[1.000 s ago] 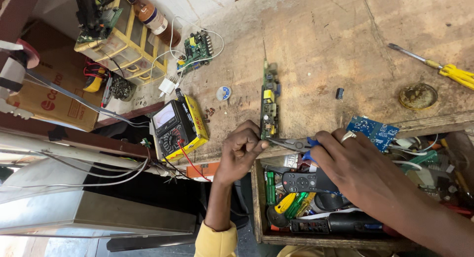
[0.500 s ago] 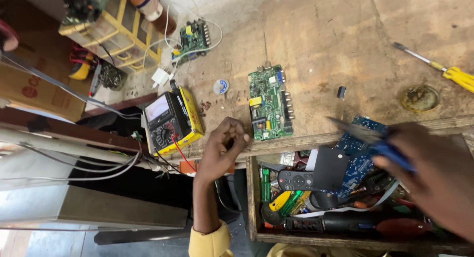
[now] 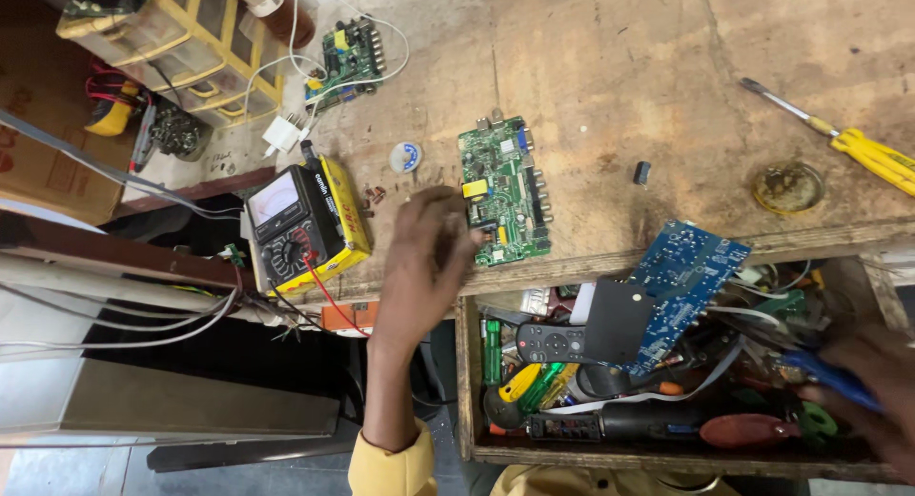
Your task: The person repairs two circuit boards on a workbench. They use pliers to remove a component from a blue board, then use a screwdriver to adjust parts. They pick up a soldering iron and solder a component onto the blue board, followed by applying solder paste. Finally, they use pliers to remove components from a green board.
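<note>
A green circuit board (image 3: 503, 186) lies flat on the worn wooden bench (image 3: 610, 77). My left hand (image 3: 424, 258) hovers just left of the board's near corner, fingers loosely curled, holding nothing. My right hand (image 3: 867, 386) is low at the right, inside the open drawer (image 3: 465, 382), closed around a blue-handled tool (image 3: 829, 377). A blue circuit board (image 3: 681, 282) leans over the drawer's top edge, next to a black square piece (image 3: 620, 320).
A yellow-cased analog multimeter (image 3: 300, 224) sits left of my left hand, red lead trailing. A yellow-handled screwdriver (image 3: 848, 143) and a round metal tin (image 3: 787, 186) lie at right. The drawer holds a remote (image 3: 553, 344), tools and wires. A second green board (image 3: 348, 53) is farther back.
The green board went from standing on edge between both hands to lying flat. My left hand let go of it. My right hand carried the blue-handled tool down right into the drawer.
</note>
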